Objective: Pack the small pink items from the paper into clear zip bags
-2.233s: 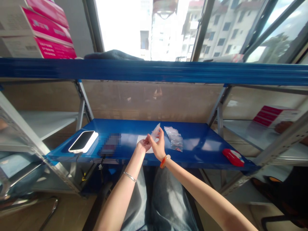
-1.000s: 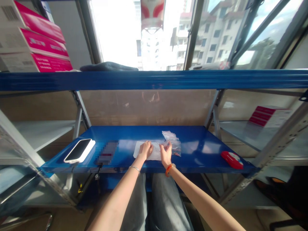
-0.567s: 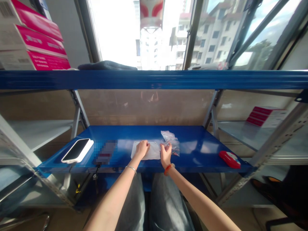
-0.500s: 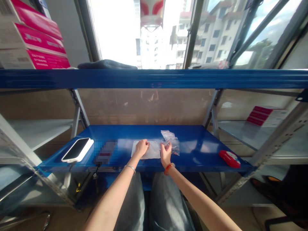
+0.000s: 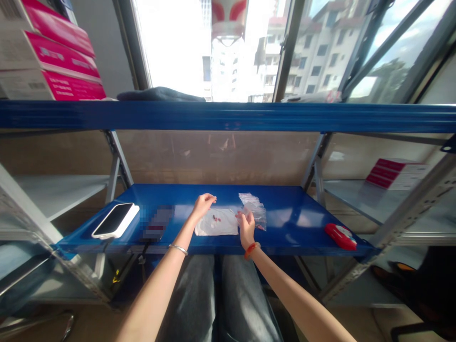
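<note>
Head view, looking down at the blue shelf point(image 5: 292, 223): my left hand point(image 5: 203, 204) is lifted just above the white sheet point(image 5: 217, 223), fingers drawn together at the tips, and I can't tell whether anything is pinched in them. A few tiny red pieces point(image 5: 216, 219) lie on that sheet, just below the hand. My right hand point(image 5: 245, 222) is at the sheet's right edge, fingers closed on a small clear bag point(image 5: 245, 213) right beside the pile of clear bags point(image 5: 254, 209). The two hands are apart, one either side of the sheet. To do this neatly I'd keep the bag's mouth open and low over the sheet, so a dropped piece lands on white, not blue. Phone point(image 5: 116, 220) well off to the left, red case point(image 5: 340, 236) far right.
</note>
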`<state>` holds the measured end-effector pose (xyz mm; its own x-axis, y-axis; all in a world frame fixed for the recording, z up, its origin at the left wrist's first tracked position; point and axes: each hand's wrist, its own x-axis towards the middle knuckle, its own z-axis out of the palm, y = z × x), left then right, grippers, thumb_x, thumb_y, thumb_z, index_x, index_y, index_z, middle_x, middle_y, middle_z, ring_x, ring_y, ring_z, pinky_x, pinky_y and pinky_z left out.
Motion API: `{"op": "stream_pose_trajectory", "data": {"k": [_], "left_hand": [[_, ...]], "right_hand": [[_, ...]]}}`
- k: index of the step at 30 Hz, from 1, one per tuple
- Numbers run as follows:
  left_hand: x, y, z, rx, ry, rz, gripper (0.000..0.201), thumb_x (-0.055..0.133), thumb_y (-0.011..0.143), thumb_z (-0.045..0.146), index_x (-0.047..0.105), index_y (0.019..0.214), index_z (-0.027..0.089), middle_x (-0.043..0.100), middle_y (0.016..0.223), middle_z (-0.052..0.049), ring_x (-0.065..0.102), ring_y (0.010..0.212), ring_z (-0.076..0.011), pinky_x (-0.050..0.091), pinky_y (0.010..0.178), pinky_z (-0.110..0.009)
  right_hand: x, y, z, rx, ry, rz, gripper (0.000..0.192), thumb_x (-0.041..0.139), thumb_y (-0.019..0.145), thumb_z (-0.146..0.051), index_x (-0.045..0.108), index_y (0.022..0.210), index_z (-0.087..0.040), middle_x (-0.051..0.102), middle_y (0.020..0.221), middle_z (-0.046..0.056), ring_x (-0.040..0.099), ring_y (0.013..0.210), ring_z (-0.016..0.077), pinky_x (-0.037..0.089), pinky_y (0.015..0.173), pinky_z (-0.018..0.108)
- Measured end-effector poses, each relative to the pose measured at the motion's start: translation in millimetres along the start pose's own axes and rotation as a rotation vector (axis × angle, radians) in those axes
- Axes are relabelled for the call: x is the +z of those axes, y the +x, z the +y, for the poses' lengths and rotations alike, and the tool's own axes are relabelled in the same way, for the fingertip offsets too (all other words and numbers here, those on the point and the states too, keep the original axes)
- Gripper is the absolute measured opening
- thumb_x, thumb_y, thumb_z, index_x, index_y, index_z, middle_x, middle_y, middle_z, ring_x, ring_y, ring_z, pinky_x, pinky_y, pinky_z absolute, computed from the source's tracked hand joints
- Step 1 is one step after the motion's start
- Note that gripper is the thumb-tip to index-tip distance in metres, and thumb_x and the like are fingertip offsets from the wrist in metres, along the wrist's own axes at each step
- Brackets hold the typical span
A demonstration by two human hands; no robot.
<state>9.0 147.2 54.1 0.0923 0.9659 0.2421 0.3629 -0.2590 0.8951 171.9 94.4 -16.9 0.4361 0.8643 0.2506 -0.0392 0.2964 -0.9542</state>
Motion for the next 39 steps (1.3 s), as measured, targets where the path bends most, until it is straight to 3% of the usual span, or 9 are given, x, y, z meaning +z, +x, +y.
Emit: {"op": "stream_pose_trajectory", "data": {"k": [3,5,9,16,23,26,29,33,39], "left_hand": [[0.9,-20.3,10.6,0.013,-0.073,-0.037,0.032,0.055,0.076,0.042,0.065,0.086,0.013,0.070,0.090,-0.010,0.064,0.081,-0.0176,0.048,0.066,-0.024],[5.8,-36.9,16.7,0.002,-0.134,-0.074,0.037,0.056,0.076,0.045,0.065,0.093,0.013,0.070,0.096,-0.010,0.064,0.088,-0.0186,0.048,0.070,-0.025],[14.4,-65.7,31.6,-0.025,-0.353,-0.109,0.041,0.057,0.076,0.048,0.064,0.098,0.014,0.069,0.102,-0.010,0.064,0.090,-0.0199,0.049,0.066,-0.025],[-3.3,-81.3,54.5,0.052,-0.359,0.056,0.032,0.061,0.074,0.044,0.068,0.082,0.014,0.072,0.090,-0.009,0.065,0.082,-0.0198,0.050,0.070,-0.028],[-28.9,-85.7,69.5,0.143,-0.347,0.180,0.031,0.063,0.074,0.044,0.066,0.081,0.014,0.071,0.085,-0.008,0.066,0.074,-0.0185,0.050,0.075,-0.031],[-35.4,-87.9,73.1,0.169,-0.336,0.192,0.033,0.061,0.076,0.045,0.064,0.088,0.014,0.070,0.090,-0.009,0.066,0.076,-0.0178,0.050,0.076,-0.031],[-39.1,-93.5,73.6,0.174,-0.295,0.122,0.035,0.061,0.076,0.045,0.057,0.096,0.018,0.066,0.100,-0.007,0.065,0.076,-0.0153,0.049,0.072,-0.028],[-40.4,-104.3,73.1,0.178,-0.134,-0.056,0.027,0.061,0.076,0.045,0.057,0.078,0.018,0.064,0.079,-0.001,0.061,0.072,-0.0143,0.047,0.066,-0.024],[-43.0,-108.6,70.4,0.220,-0.111,0.130,0.024,0.061,0.076,0.041,0.059,0.071,0.018,0.061,0.070,0.001,0.058,0.070,-0.0138,0.045,0.067,-0.023]], "right_hand": [[-5.4,0.5,-19.7,0.170,0.118,-0.153,0.046,0.052,0.072,-0.046,0.059,0.103,-0.013,0.066,0.091,0.011,0.066,0.069,0.0206,0.049,0.061,0.030],[-8.6,-0.5,-37.8,0.222,0.165,-0.338,0.038,0.056,0.072,-0.044,0.063,0.094,-0.014,0.067,0.085,0.009,0.066,0.063,0.0194,0.048,0.058,0.029],[-9.7,-10.4,-71.7,0.262,0.173,-0.642,0.033,0.062,0.072,-0.044,0.065,0.087,-0.015,0.070,0.080,0.008,0.069,0.070,0.0212,0.048,0.059,0.026],[-7.7,-26.8,-98.8,0.188,0.070,-0.830,0.039,0.061,0.075,-0.048,0.067,0.093,-0.013,0.070,0.088,0.010,0.068,0.071,0.0181,0.047,0.057,0.023],[-4.5,-30.3,-106.1,0.169,-0.067,-1.020,0.036,0.066,0.071,-0.047,0.070,0.078,-0.012,0.071,0.077,0.008,0.064,0.057,0.0136,0.042,0.048,0.020],[-4.6,-30.8,-111.0,0.124,-0.081,-1.033,0.036,0.065,0.072,-0.048,0.070,0.079,-0.013,0.071,0.076,0.007,0.063,0.056,0.0124,0.041,0.048,0.020],[-4.7,-26.2,-117.1,0.042,-0.112,-0.958,0.037,0.063,0.072,-0.050,0.070,0.077,-0.014,0.070,0.071,0.006,0.061,0.056,0.0112,0.040,0.047,0.019],[-4.7,-16.4,-123.2,-0.017,-0.132,-0.862,0.039,0.061,0.073,-0.052,0.069,0.075,-0.014,0.066,0.064,0.004,0.057,0.054,0.0104,0.041,0.048,0.019],[-9.4,-13.2,-132.2,0.010,-0.106,-0.874,0.033,0.066,0.071,-0.047,0.066,0.077,-0.015,0.066,0.068,0.002,0.058,0.061,0.0112,0.042,0.053,0.020]]}}
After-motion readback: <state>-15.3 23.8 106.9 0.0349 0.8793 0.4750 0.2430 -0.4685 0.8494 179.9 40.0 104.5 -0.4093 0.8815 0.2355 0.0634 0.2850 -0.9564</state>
